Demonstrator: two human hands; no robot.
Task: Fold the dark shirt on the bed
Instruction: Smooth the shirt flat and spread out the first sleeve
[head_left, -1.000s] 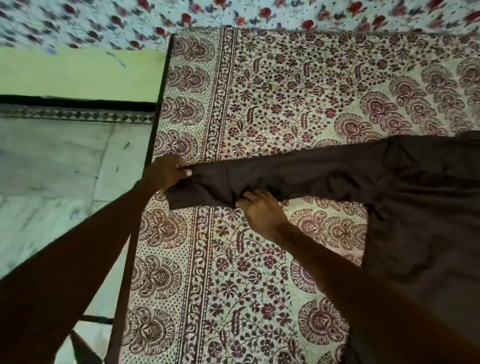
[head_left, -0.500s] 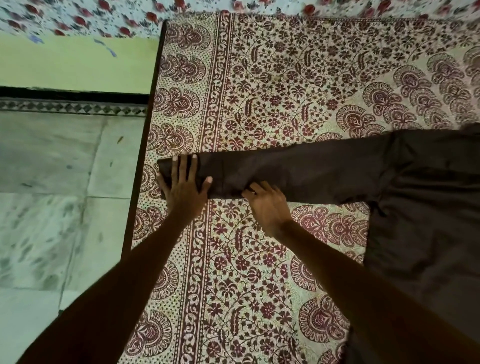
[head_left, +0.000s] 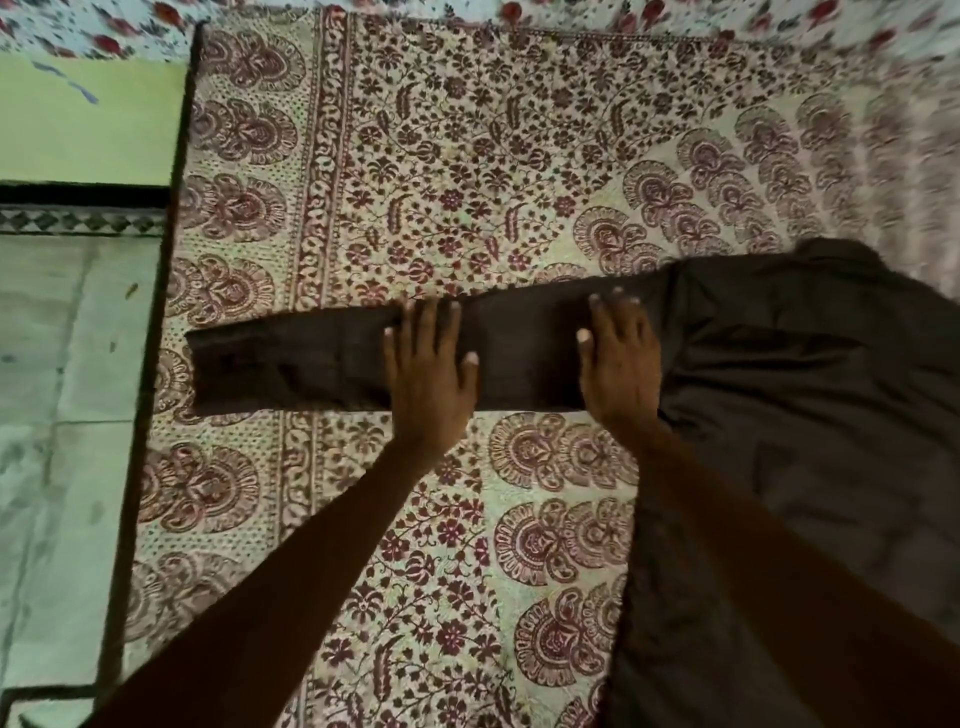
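The dark brown cloth shirt (head_left: 810, 395) lies flat on the bed's cream sheet printed with maroon flowers (head_left: 467, 156), one sleeve (head_left: 291, 364) stretched toward the bed's edge. Both palms press that sleeve: the left hand (head_left: 428, 379) mid-sleeve, the right hand (head_left: 621, 364) near the shoulder, fingers (head_left: 602, 317) spread wide, gripping nothing.

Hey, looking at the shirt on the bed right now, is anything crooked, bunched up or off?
Nothing stands out. The dark shirt lies on the patterned bedspread, its sleeve stretched straight toward the bed's edge. The left hand and right hand press flat on the sleeve. The cuff end shows slight creases only.
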